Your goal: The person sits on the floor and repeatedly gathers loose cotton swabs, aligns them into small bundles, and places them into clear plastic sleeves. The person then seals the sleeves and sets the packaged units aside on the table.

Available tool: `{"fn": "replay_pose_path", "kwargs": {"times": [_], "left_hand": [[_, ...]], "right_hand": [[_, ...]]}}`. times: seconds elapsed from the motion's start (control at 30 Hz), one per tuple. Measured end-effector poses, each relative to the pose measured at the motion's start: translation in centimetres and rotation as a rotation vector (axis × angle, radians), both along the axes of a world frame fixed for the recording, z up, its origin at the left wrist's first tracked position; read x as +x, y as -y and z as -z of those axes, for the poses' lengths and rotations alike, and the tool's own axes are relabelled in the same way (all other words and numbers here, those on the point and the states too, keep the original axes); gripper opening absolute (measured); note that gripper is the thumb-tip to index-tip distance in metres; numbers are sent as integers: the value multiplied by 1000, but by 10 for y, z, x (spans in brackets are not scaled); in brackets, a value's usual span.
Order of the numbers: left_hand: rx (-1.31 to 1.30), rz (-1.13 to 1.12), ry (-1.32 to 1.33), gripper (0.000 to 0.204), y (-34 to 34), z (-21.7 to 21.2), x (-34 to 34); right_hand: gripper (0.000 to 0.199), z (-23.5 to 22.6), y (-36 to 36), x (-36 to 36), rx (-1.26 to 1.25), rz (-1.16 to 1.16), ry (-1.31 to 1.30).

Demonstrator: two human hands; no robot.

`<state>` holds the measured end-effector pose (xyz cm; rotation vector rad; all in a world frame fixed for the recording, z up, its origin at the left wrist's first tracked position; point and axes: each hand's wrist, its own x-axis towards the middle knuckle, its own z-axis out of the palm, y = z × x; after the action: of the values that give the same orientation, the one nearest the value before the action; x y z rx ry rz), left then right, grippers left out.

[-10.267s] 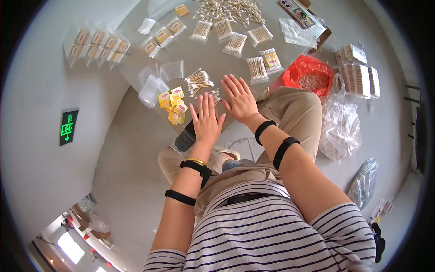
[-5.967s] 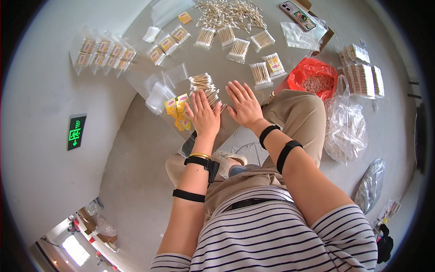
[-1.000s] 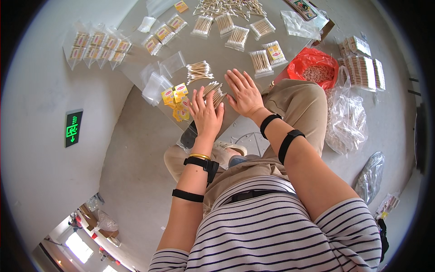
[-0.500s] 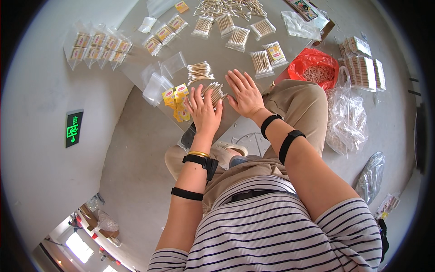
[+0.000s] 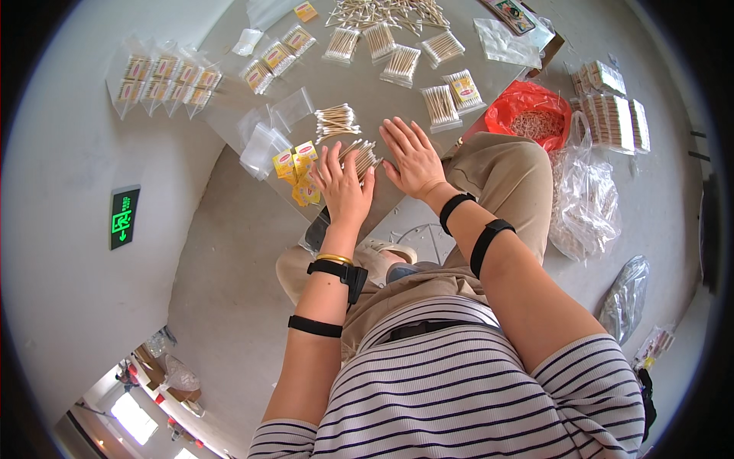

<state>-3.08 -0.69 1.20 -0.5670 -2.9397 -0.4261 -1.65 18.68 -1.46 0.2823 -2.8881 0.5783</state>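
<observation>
My left hand [image 5: 344, 183] lies flat over the near edge of a pile of cotton swabs [image 5: 362, 155], fingers stretched out and partly covering it. Just right of that pile my right hand [image 5: 414, 159] rests palm down on the table, its fingers extended and holding nothing. A second small stack of cotton swabs [image 5: 336, 121] lies a little farther off. Beside my left hand are several yellow printed cards [image 5: 294, 168], and behind these lie empty clear plastic bags [image 5: 265, 145].
Filled swab packets [image 5: 401, 66] and a heap of loose swabs [image 5: 388, 13] occupy the far part of the table [image 5: 359, 76]. Bagged packets [image 5: 164, 79] stand at far left. To the right are a red bag [image 5: 527, 115] of swabs, a clear bag [image 5: 585, 199] and stacked packets [image 5: 608, 115].
</observation>
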Motion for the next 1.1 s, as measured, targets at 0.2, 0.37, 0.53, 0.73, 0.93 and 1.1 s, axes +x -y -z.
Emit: {"fn": "replay_pose_path", "kwargs": {"times": [0.2, 0.37, 0.53, 0.73, 0.93, 1.1], "left_hand": [[14, -15, -40, 37, 1, 0, -11], [-18, -14, -9, 33, -3, -3, -16], [-30, -7, -14, 36, -2, -3, -11], [-15, -18, 6, 56, 5, -4, 2], [-45, -22, 23, 69, 20, -4, 26], [-30, -47, 20, 73, 18, -4, 38]], "right_hand": [[72, 0, 0, 0, 2, -15, 19], [73, 0, -2, 0, 3, -11, 20], [73, 1, -2, 0, 0, -25, 18], [76, 3, -6, 0, -18, -72, 25], [83, -9, -10, 4, -37, -241, 77], [84, -5, 7, 3, 38, -241, 47]]}}
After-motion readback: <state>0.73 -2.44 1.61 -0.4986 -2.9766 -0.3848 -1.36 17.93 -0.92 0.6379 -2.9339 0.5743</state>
